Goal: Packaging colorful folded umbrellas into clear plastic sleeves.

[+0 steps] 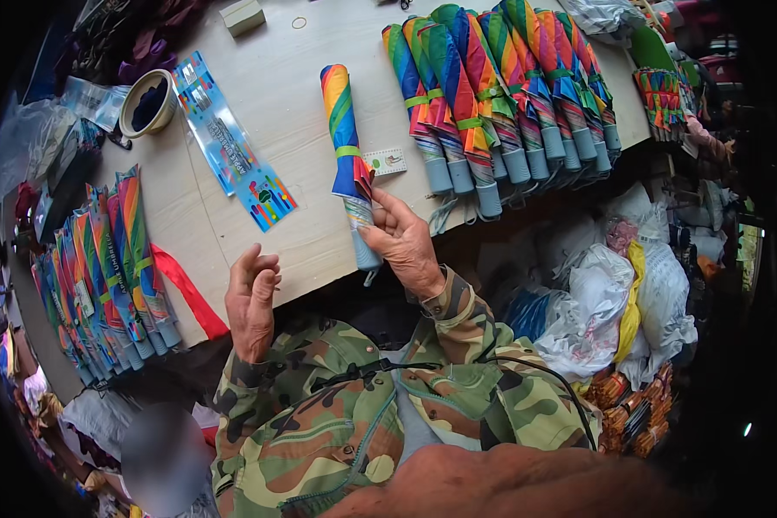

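Observation:
My right hand (405, 246) grips a folded rainbow umbrella (344, 129) by its lower part, just above the grey-blue handle. The umbrella lies pointing away from me over the table, with a green strap around its middle. Beside the strap is a small white printed tag (385, 161); I cannot tell whether it is attached. My left hand (255, 298) is held near the table's front edge, fingers loosely bent and apart, with nothing in it. To its left, a red ribbon (190, 289) hangs over the edge.
Folded rainbow umbrellas (466, 95) lie in a row at the far right, and more wrapped ones (112, 259) at the left. Flat printed sleeves (224, 142) lie near a bowl (126, 120) with dark contents. A small box (243, 17) stands at the back. White bags (596, 293) crowd the right.

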{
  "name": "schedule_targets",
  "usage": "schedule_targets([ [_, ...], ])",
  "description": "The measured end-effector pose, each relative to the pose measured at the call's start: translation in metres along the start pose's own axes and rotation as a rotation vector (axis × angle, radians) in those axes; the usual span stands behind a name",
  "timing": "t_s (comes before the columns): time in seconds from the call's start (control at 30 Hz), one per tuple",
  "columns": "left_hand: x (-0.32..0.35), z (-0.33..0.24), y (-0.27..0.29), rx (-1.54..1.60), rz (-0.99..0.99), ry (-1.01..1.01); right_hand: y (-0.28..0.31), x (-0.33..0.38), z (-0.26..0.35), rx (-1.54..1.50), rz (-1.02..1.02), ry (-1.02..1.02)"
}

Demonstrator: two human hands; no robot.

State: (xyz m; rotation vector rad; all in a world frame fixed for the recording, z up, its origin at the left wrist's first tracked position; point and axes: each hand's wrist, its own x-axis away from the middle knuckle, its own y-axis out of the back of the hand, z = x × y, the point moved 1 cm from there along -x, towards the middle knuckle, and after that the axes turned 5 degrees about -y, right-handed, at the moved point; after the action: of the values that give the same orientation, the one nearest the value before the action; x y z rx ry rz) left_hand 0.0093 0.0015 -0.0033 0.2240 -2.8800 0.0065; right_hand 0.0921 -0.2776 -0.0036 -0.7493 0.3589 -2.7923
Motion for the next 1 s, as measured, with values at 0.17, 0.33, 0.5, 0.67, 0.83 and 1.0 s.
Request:
schedule_targets([
  [0.17,-0.026,0.004,-0.110,0.640,0.240,0.420,-0.007,0.041,-0.012,0.088,0.215,-0.046],
  [0.33,-0.014,-0.006,-0.123,0.474,0.213,0.353,0.026,0.012,0.010,0.088,-0.168,0.096],
  [0.5,0.014,-0.006,-0.122,-0.344,0.424,-0.050,0.016,-0.049,0.066,-0.306,-0.059,0.140],
  [0.67,0.022,0.004,-0.115,-0.383,0.349,-0.192,0.025,-0.062,0.062,-0.531,0.149,0.170],
  [0.83,0.015,-0.002,-0.102,0.505,0.640,0.482,0.018,-0.060,0.061,-0.869,0.444,0.182],
  [1.0,0.024,0.040,-0.124,-0.470,0.373,0.130,-0.005,-0.049,0.072,-0.529,0.144,0.174],
])
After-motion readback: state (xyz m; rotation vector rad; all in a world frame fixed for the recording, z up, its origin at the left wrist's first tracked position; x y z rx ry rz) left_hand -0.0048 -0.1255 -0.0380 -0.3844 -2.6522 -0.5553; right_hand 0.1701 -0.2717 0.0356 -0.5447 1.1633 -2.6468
